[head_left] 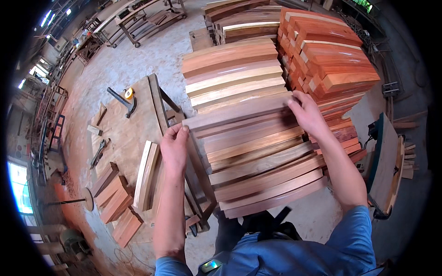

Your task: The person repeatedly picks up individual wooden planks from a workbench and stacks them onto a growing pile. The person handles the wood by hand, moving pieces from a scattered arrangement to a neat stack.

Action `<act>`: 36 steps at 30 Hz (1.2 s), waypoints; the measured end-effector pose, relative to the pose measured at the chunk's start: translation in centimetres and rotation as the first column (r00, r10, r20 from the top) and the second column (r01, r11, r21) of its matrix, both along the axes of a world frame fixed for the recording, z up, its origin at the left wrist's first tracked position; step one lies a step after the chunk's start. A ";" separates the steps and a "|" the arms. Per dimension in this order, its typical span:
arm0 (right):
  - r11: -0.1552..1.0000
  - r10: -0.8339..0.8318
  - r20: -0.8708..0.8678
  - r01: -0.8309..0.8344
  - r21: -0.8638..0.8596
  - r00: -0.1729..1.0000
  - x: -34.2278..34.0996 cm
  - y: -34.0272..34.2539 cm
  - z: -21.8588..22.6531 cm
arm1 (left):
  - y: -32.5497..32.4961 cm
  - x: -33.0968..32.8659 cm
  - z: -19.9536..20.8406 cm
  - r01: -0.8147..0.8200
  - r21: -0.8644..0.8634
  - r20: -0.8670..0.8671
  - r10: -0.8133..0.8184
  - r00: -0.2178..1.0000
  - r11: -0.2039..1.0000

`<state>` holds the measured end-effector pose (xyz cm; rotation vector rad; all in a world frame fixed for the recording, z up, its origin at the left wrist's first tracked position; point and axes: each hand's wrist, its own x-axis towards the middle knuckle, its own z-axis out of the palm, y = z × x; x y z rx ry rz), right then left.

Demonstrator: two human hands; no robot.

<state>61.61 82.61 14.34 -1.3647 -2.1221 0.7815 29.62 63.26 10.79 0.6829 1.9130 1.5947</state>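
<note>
Here, a grayish-brown wooden board (239, 113) held over a stack of wooden pieces (267, 172), fingers of the left hand (175, 148) pinching one end, fingers of the right hand (305, 114) gripping the other, yellow tape measure (129, 93) on the tabletop (133, 126) at left

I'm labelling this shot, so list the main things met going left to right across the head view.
Bright window, yellow tape measure, pale wood strips, left hand, held wooden slat, right hand, green-edged board.
</note>
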 end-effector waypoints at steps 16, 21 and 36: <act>0.991 0.013 -0.010 -0.014 -0.134 1.000 3.2 -1.7 -2.5 | -3.1 1.7 -3.2 0.135 -0.043 0.083 -0.131 0.988 0.990; 0.995 -0.023 -0.030 0.020 -0.099 0.999 3.7 -1.6 -3.3 | -3.3 2.1 -5.1 0.124 0.044 0.011 -0.125 0.992 0.991; 0.866 0.321 0.391 -0.434 0.248 0.863 -2.4 -0.9 -2.6 | -0.2 1.2 -2.5 0.165 -0.142 0.142 -0.145 0.979 0.976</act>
